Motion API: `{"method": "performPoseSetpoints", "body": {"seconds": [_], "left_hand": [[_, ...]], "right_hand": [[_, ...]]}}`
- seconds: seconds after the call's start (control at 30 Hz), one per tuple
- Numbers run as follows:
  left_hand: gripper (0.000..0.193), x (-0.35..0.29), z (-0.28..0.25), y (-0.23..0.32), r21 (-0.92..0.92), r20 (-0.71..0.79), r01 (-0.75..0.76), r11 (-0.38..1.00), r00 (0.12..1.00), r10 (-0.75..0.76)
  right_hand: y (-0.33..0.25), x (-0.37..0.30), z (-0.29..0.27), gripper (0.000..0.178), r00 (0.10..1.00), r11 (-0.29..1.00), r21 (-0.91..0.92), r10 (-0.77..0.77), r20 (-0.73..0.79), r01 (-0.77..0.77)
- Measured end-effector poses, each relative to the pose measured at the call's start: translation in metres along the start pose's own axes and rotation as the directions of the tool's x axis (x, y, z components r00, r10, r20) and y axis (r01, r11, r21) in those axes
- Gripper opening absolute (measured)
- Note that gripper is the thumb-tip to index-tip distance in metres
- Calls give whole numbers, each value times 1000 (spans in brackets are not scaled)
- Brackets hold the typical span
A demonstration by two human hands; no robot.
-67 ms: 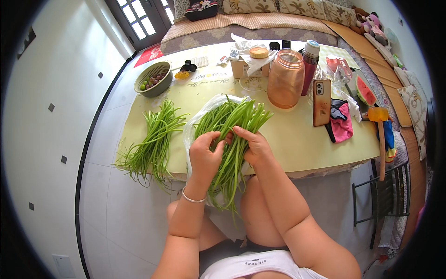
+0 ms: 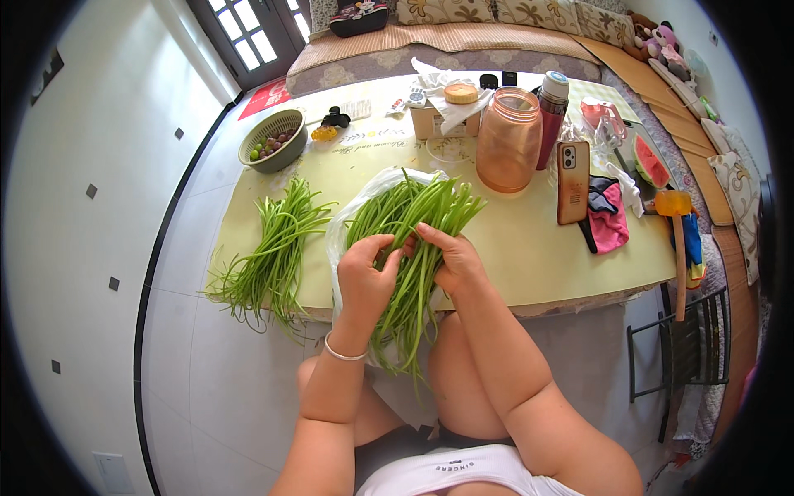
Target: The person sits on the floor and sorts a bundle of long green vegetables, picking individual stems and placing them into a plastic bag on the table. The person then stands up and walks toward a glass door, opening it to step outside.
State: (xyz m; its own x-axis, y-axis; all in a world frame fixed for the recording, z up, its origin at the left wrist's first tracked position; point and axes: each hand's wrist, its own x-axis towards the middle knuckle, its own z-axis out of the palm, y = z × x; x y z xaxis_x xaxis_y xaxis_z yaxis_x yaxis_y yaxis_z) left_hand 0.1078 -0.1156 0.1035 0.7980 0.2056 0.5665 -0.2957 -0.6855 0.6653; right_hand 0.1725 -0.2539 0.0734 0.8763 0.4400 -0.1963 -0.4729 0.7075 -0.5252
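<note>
A thick bunch of long, thin green vegetable stems (image 2: 405, 302) lies on a white plastic bag (image 2: 357, 201), its lower ends drooping past the table's near edge. My left hand (image 2: 370, 266) is at the bunch's left side, fingers curled and pinching in among the stems; exactly which strands it grips is partly hidden. On the right side, my right hand (image 2: 455, 260) closes round part of the bunch with the thumb on top. To the left rests a second, smaller pile of the same green stems (image 2: 277, 248), touched by neither hand.
Far left on the table (image 2: 529, 269) is a colander (image 2: 285, 157) of grapes. Behind the bunch stand a tissue box (image 2: 426, 124), a large orange-tinted jar (image 2: 507, 145) and a flask (image 2: 552, 116). A phone (image 2: 571, 183), watermelon (image 2: 650, 162) and yellow-headed mallet (image 2: 674, 205) are at right.
</note>
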Motion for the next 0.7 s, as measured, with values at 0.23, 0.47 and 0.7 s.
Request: {"method": "performPoseSetpoints", "body": {"seconds": [0.23, 0.47, 0.7], "left_hand": [[15, 0, 1, -7, -91, -72, 95, 991, 992, -102], [15, 3, -1, -10, -226, -38, 174, 958, 982, -187], [16, 2, -1, -8, -188, -39, 117, 975, 991, -126]], "right_hand": [[-1, 1, 1, 16, 998, 998, 68, 22, -51, -19], [-2, 3, -1, 17, 999, 989, 147, 28, -36, -22], [-1, 4, -4, 23, 1000, 997, 77, 21, 5, -21]]}}
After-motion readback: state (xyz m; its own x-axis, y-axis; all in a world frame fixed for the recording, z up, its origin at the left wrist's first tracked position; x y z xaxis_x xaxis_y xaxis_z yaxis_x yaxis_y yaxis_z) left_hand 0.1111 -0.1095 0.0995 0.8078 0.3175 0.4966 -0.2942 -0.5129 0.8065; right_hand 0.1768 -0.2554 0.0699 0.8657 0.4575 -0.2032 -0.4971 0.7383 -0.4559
